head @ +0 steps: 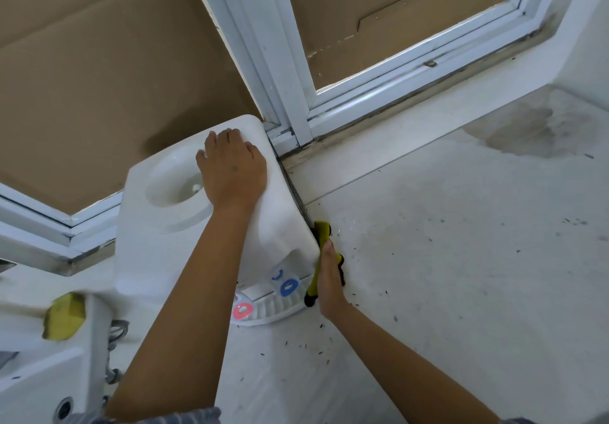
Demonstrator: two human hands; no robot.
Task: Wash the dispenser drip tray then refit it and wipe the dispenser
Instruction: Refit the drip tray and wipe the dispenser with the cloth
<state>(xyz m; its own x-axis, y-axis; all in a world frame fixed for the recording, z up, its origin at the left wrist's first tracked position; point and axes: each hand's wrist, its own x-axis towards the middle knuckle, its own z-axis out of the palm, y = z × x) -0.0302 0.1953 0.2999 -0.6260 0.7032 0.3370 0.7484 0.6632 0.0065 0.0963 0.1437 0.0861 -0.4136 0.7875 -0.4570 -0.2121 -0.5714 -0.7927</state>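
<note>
White dispenser (184, 225), centre frame, on white surface (461, 258); left hand (232, 166) flat on its top. Right hand (329, 283) presses yellow cloth (321, 235) to its right side. Drip tray (273, 310) fitted below blue tap (286, 286) and red tap (242, 310). Cardboard-backed window (379, 11), upper frame.

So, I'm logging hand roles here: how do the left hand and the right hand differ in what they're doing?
The left hand lies flat, fingers straight, on top of the white dispenser; the right hand is lower, at the dispenser's side, fingers curled round a yellow-and-black cloth. The left hand holds nothing; the right hand presses the cloth against the dispenser. Both touch the dispenser.
</note>
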